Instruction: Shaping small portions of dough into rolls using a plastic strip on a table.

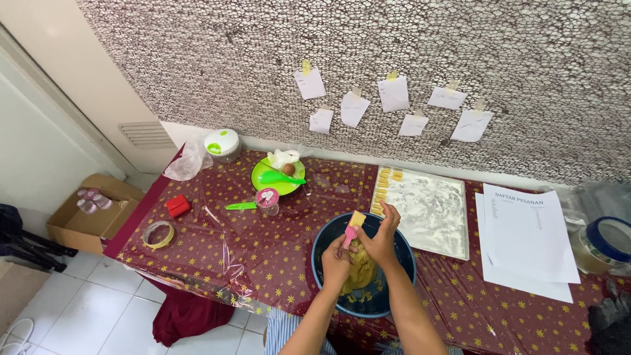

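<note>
We find a mass of yellow dough (360,271) in a dark blue bowl (323,244), which stands on the near half of the table (276,253), just in front of a floured tray (430,213). The table is covered with a maroon cloth printed with yellow stars under clear plastic film. A row of small yellow pieces (385,184) lies along the left edge of the tray.

Both hands are over the bowl. The left hand (336,263) is curled above the dough, fingers drawn together; we cannot tell whether they grip dough. The right hand (381,240) has its fingers closed around a yellow piece of dough (357,218) held at the fingertips, with a small pink tool (349,235) touching or just below it; which hand holds the tool we cannot tell.

Further out on the table: white printed sheets (526,236) to the right, a roll of blue tape (608,240) beyond them, a green plate (276,176) with a green spoon (281,177), a red box (177,206), and a roll of clear tape (159,234) near the left edge.

The wall behind is dark and pebble-textured, with paper notes (393,93) taped to it. The floor is white tile, with an open cardboard box (85,213) to the left.
</note>
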